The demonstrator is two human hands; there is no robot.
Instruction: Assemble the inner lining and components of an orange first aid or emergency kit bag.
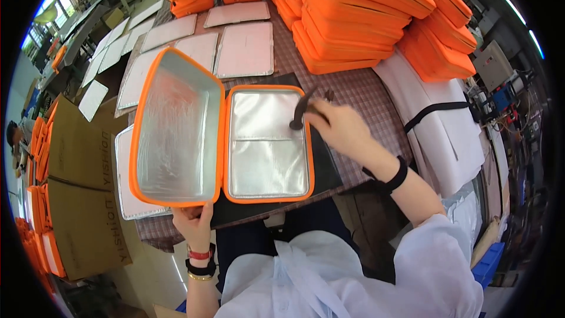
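Note:
An orange insulated bag with a silver foil lining lies unfolded before me. Its deep body (pixel 176 135) stands tilted on the left, and its flat lid (pixel 269 168) lies at the right on a black board (pixel 325 159). My left hand (pixel 193 222) grips the near orange rim of the body, thumb against the edge. In my right hand (pixel 341 128) is a dark hammer (pixel 301 109), held with closed fingers over the lid's right border. The round hammer face is at or just above the foil; contact cannot be made out. My fingers hide most of its handle.
Tall stacks of orange bags (pixel 347 17) stand at the back right. Foil-edged white panels (pixel 244 50) cover the table's far left. A large cardboard box (pixel 82 188) stands at the left, and a strapped white roll of sheet (pixel 438 126) lies at the right.

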